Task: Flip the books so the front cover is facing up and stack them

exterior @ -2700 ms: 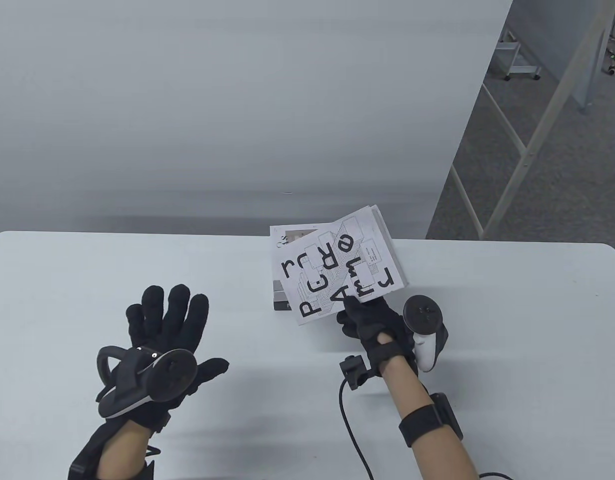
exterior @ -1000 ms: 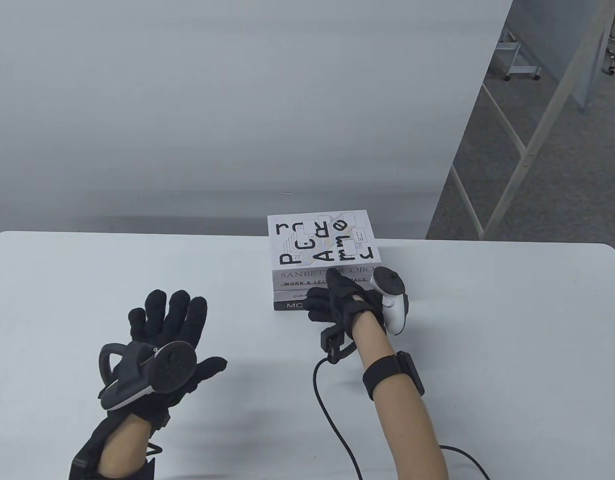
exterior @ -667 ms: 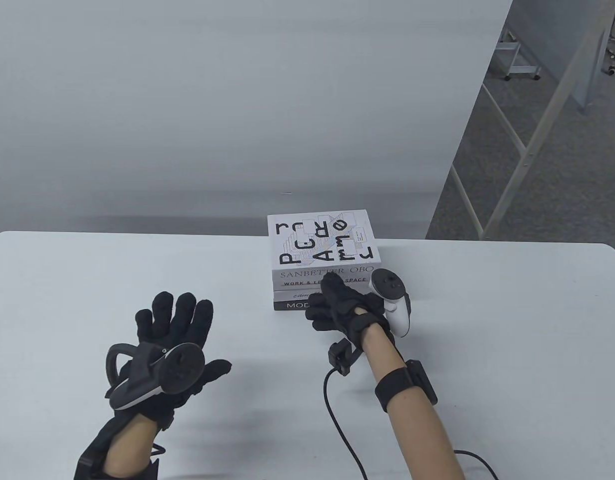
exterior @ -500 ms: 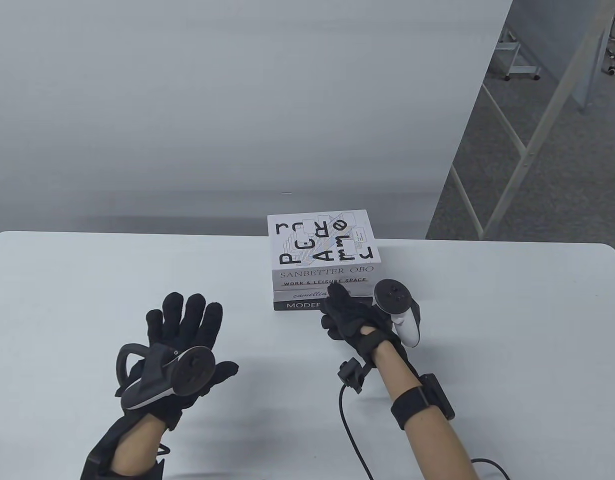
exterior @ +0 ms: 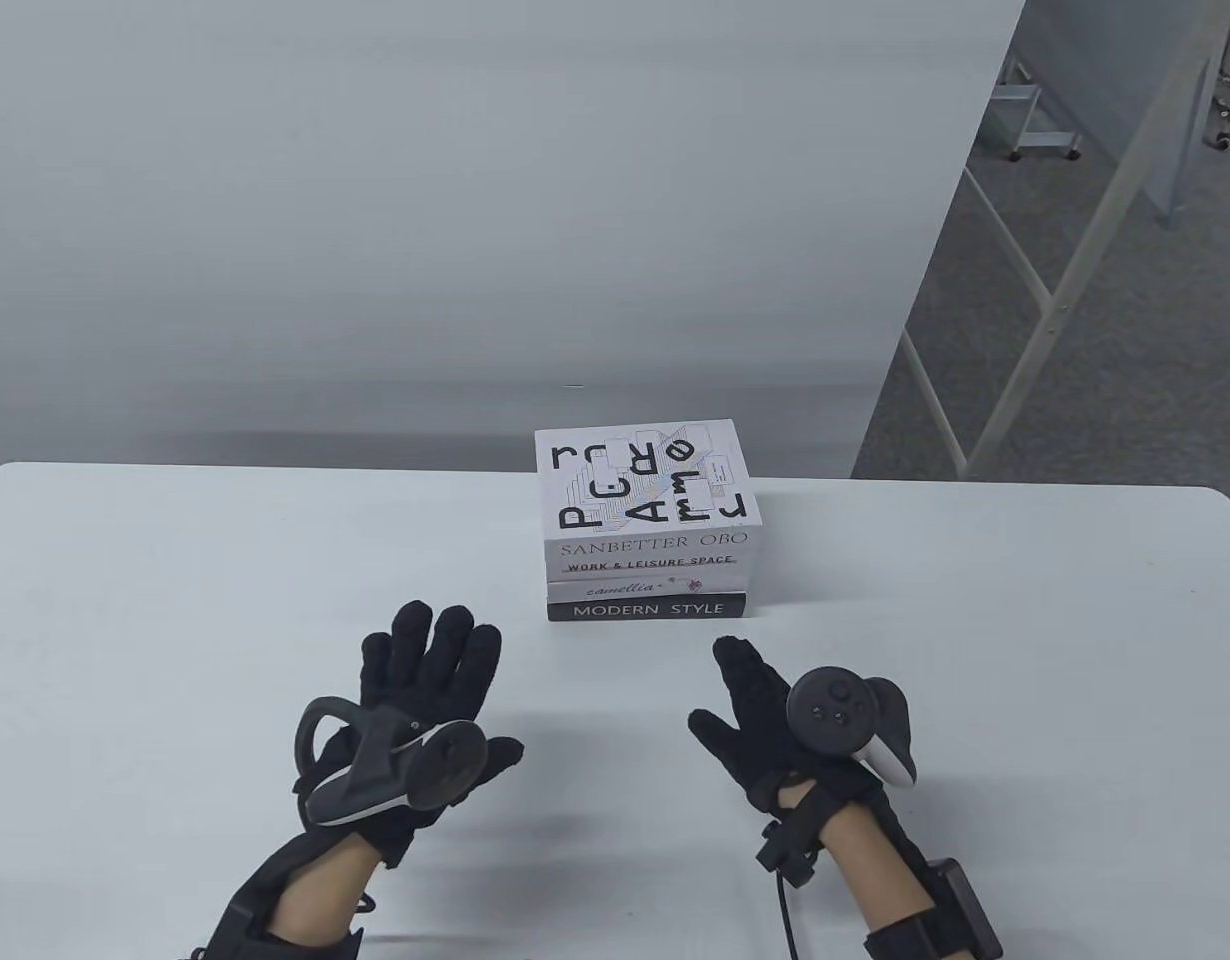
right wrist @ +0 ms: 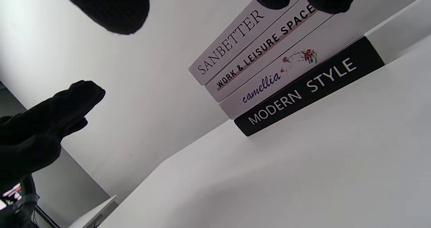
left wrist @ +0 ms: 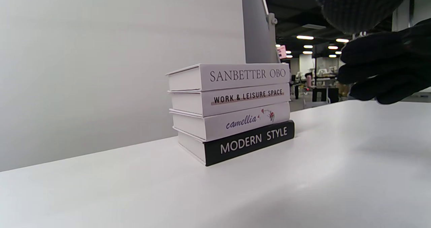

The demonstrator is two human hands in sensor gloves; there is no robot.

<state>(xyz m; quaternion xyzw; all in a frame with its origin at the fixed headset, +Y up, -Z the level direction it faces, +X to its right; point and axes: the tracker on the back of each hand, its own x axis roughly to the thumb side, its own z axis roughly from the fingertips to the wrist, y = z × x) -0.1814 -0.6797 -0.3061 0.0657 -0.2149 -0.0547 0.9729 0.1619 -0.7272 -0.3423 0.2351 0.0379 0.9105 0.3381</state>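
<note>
A stack of several books stands at the table's far middle, spines facing me. The top book is white with big black letters, cover up. The bottom spine is black and reads MODERN STYLE. My left hand is open and empty, near left of the stack. My right hand is open and empty, just in front of the stack, apart from it. The stack also shows in the left wrist view and the right wrist view.
The white table backs onto a plain white partition. To the right past the partition are grey floor and a metal frame. A black cable hangs from my right wrist.
My right hand laid the lettered book squarely on the stack, let go and drew back toward me. My left hand moved right and a little forward, still open.
</note>
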